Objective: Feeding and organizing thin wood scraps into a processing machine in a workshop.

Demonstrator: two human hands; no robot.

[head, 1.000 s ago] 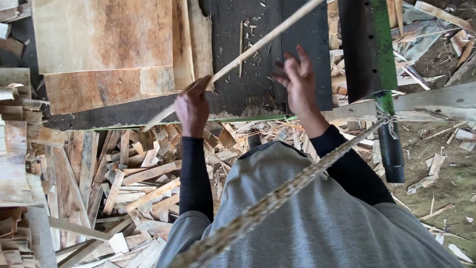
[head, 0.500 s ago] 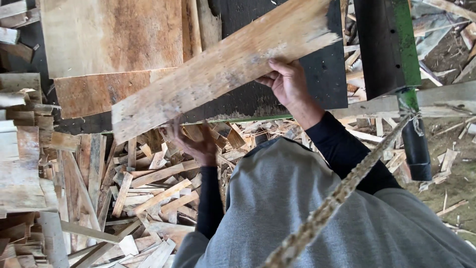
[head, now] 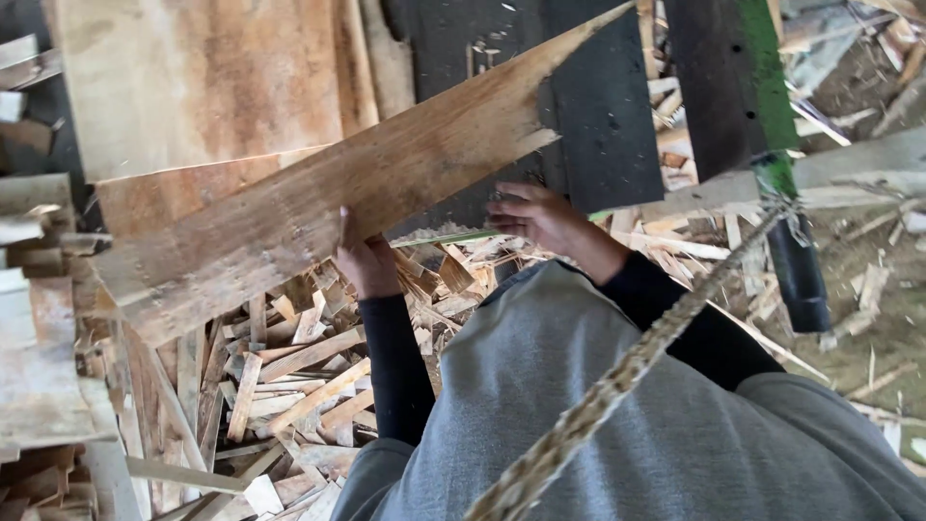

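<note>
While we look down, we see both hands on one long wooden board (head: 318, 203), and this looks like the step of holding it up flat and lining it up over the dark table (head: 598, 125). The left hand (head: 365, 262) is closed on the lower long edge near the middle, fingers tucked under. The right hand (head: 532, 216) sits at the same edge further along, fingers curled against it, but we cannot tell if it grips or only props the board. The board slants across the view, over a pile of wood scraps (head: 289, 376), and is not resting on anything we can see. It is pale and rough, and its far end is split into a jagged point. We think the next move needs a firm hold with both hands, and care near that sharp broken end
</note>
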